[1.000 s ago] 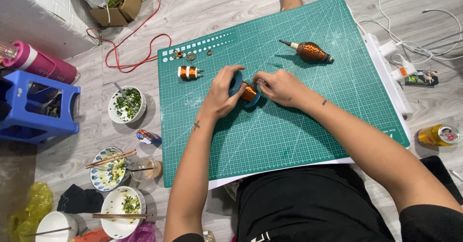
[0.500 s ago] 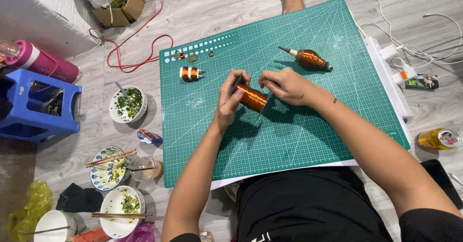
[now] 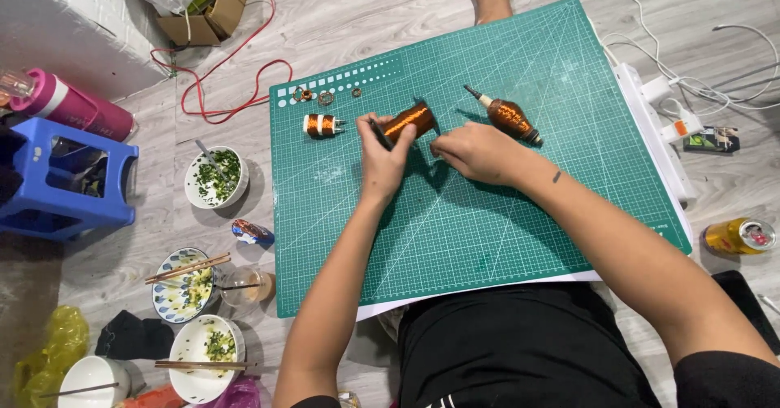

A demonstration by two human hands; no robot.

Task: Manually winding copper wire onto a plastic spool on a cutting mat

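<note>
My left hand [image 3: 382, 158] grips a spool of copper wire [image 3: 409, 120] above the green cutting mat [image 3: 487, 213], holding its near end. My right hand [image 3: 479, 153] rests on the mat just right of the spool, fingers curled; whether it pinches a wire I cannot tell. A second, tapered copper-wound bobbin [image 3: 508, 117] lies on the mat just beyond my right hand. A small wound coil [image 3: 321, 124] lies on the mat to the left of the spool, with some small metal parts [image 3: 325, 97] near the mat's far left edge.
Left of the mat on the floor stand bowls with herbs [image 3: 214, 177], bowls with chopsticks [image 3: 184, 282], a glass [image 3: 244, 286], a blue stool [image 3: 65, 176] and a pink bottle [image 3: 77, 107]. A power strip [image 3: 658, 123] with cables and a yellow can [image 3: 738, 235] lie to the right.
The spool moved from the mat's middle up and to the left in my left hand, now lifted clear of my right hand. My right hand followed slightly.
</note>
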